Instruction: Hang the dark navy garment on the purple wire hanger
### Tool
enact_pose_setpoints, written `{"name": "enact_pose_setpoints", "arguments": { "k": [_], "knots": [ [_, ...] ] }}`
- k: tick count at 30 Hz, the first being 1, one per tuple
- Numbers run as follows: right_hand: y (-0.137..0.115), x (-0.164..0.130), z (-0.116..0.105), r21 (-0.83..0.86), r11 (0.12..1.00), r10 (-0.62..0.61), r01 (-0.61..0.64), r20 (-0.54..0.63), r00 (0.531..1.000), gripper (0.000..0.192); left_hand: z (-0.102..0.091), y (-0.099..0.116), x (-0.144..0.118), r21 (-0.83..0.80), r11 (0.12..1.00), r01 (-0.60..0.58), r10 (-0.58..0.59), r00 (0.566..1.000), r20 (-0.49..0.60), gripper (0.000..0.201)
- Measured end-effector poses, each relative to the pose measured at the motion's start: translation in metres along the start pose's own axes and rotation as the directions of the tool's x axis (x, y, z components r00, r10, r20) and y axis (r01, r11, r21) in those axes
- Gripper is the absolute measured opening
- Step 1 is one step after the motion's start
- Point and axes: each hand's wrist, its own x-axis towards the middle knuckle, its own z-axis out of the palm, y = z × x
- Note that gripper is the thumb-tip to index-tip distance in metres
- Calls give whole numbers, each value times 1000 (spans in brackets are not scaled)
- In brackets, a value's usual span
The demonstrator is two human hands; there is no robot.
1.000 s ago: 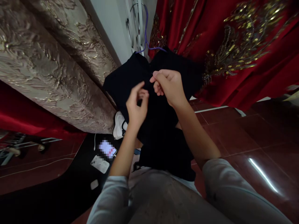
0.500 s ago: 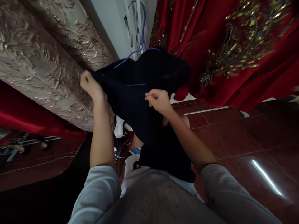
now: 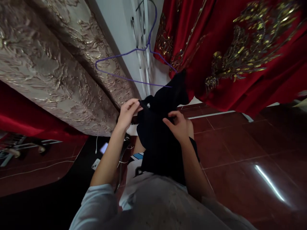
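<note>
The left hand (image 3: 128,111) pinches the upper edge of a black garment (image 3: 155,137), its fingertips closed on a fold of the cloth just left of the garment's top. The right hand (image 3: 180,126) lies against the front of the same garment, a little lower and to the right of the left hand, fingers curled onto the dark cloth; the grip there looks closed on the fabric, though the fingertips sink into the black and the exact hold is hard to make out. Between the two hands the cloth runs as a short taut band, and below them the garment hangs down in front of the person's body toward the grey shirt.

One corner of the garment rises up and to the right of the hands, where it is still caught on the lower right end of a purple wire hanger (image 3: 134,65). The rest of the hanger stands bare above and to the left of the garment, its hook up against the white wall.

To the right of the garment hangs a red dress (image 3: 240,54) with gold embroidery. To its left hangs a beige embossed fabric (image 3: 55,70). Below the left forearm a phone (image 3: 96,164) lies on a black mat on the red tiled floor (image 3: 240,143).
</note>
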Motion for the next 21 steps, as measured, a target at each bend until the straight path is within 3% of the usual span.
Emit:
{"name": "enact_pose_setpoints", "arguments": {
  "k": [2,3,5,6,9,11,14,16,18,21],
  "knots": [
    [-18,8,14,13,994,-107,106,95,990,57,22,25,-2,150,969,-194,172,974,148,28],
    [-29,14,23,76,990,-133,123,157,979,57,32,34,-2,224,928,-298,255,945,202,29],
    [-48,26,35,215,972,-154,95,277,948,41,44,43,-3,308,844,-440,358,888,288,30],
    [-56,32,37,263,963,-139,56,307,942,33,45,43,-3,310,833,-457,365,877,314,32],
    [-73,49,27,274,958,-35,-90,419,907,29,31,29,-2,304,866,-397,254,873,416,48],
    [-83,60,9,229,971,-64,-61,501,863,31,13,14,-3,405,831,-381,118,834,540,56],
    [-96,80,-16,131,944,-326,302,505,799,31,-15,-5,-6,600,669,-439,-161,702,694,48],
    [-99,98,-21,40,872,-454,487,434,778,24,-33,-11,-6,665,582,-468,-277,655,704,40],
    [-94,121,-14,-12,876,-455,482,310,835,21,-51,-11,-3,723,523,-451,-322,681,658,34],
    [-68,159,18,48,953,-304,300,122,945,35,-74,-2,3,783,512,-352,-316,770,553,34]
  ]
}}
